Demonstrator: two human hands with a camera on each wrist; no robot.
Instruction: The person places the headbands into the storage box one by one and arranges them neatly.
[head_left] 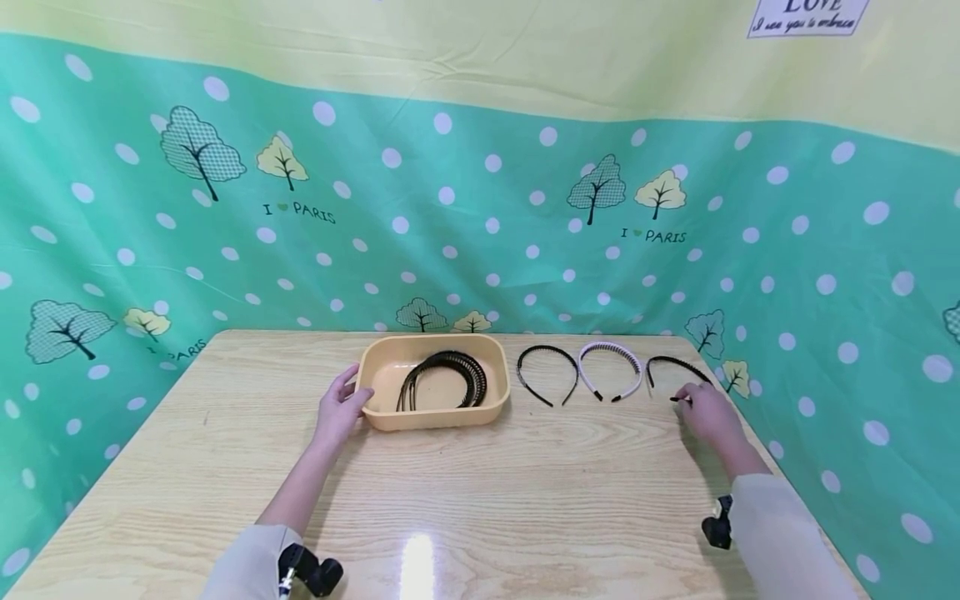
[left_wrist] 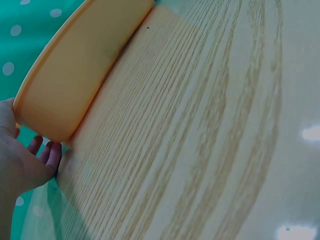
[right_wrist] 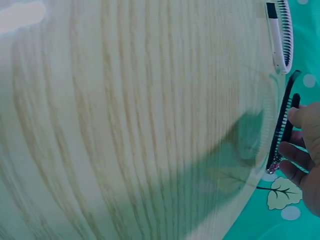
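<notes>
In the head view my left hand (head_left: 341, 410) grips the left end of a pale orange plastic basin (head_left: 431, 421), thumb over the rim and fingers against the outer wall. Several black headbands (head_left: 474, 379) lie bunched inside it. At the right, my right hand (head_left: 708, 410) pinches one end of a black toothed headband (head_left: 678, 362). The right wrist view shows that headband (right_wrist: 281, 127) edge-on between thumb and fingers, with sparkly pinkish bits near its lower part. To its left lie a lilac headband (head_left: 635, 367) with dark teeth and a thin black headband (head_left: 547, 347).
The light wood table (head_left: 480, 492) ends at the back against a green polka-dot cloth (head_left: 480, 192) printed with trees. More of this cloth hangs along both sides, close beside the right hand. A bright light reflection (head_left: 417, 562) shows on the front of the tabletop.
</notes>
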